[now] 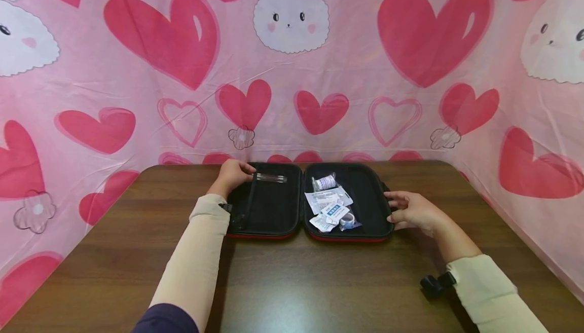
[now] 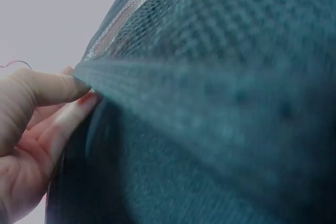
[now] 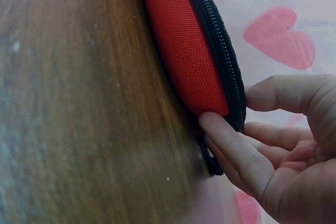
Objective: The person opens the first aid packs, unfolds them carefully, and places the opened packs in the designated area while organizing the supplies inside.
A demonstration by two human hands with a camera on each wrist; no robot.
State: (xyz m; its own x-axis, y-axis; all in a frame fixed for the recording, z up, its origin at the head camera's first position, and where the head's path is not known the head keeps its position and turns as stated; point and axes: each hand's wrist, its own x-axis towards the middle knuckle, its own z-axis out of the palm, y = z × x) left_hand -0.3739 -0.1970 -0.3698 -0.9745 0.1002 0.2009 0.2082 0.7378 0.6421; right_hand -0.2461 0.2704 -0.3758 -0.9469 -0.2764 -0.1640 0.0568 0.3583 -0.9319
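A zip case (image 1: 349, 239) with a red shell and black lining lies unfolded on the table, its two halves side by side. At the left half, my left hand (image 1: 233, 175) pinches the edge of a black mesh pocket (image 2: 210, 30) between thumb and finger and pulls it away from the lining. A clear, slim packet (image 1: 271, 178) shows behind the mesh. My right hand (image 1: 417, 212) holds the outer rim of the right half, fingers against the red shell (image 3: 181, 45) and the zipper edge (image 3: 223, 40).
In the right half lie a wrapped bandage roll (image 1: 325, 182), several white packets (image 1: 335, 212) and a small tape roll (image 1: 348, 220) in plastic. Beneath is a brown wooden table (image 1: 283, 282). A pink heart-patterned cloth (image 1: 283, 69) hangs right behind the case and along both sides.
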